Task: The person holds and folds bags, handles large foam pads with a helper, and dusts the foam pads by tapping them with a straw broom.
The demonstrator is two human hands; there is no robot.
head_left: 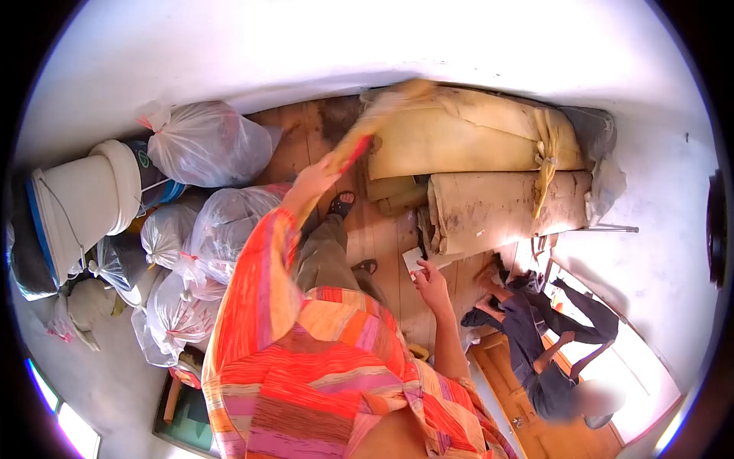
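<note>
My left hand [316, 180] is raised at the upper middle, wrapped round a short broom [386, 115]. It is yellowish with a red part near my grip. Motion blurs its far end, which reaches up towards the white wall and overlaps the end of a rolled yellow foam mat [466, 138]. Lower down, my right hand [433, 288] is held out over the floor with its fingers partly bent and apart. Its fingertips overlap a small white card-like piece [414, 258]; I cannot tell whether they touch it.
Stuffed plastic bags [214, 145] and white buckets [80, 203] stand on the left. A brown roll [512, 210] lies beside the foam mat on the plank floor [382, 249]. Another person [535, 329] sits at the right by a wooden door [566, 436].
</note>
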